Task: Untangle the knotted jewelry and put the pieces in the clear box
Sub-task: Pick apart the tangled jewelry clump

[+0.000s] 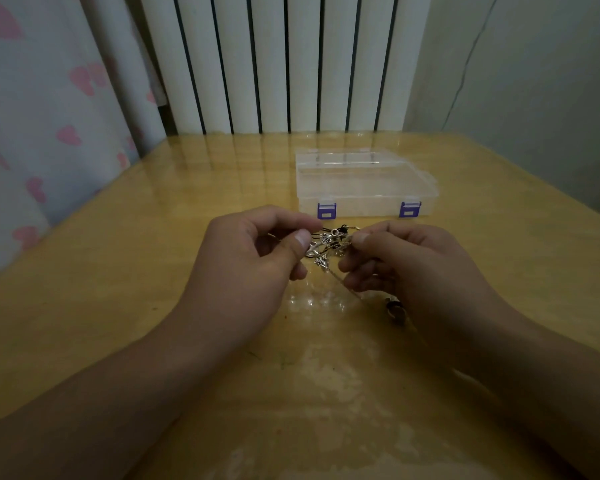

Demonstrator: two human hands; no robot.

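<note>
I see the knotted clump of silver charms and black cords just in front of the closed clear plastic box, pinched between my left hand and right hand, above the yellow counter. Nothing looks freed or boxed yet, I judge.

glossy wooden table, clear plastic box, metal jewelry
</note>
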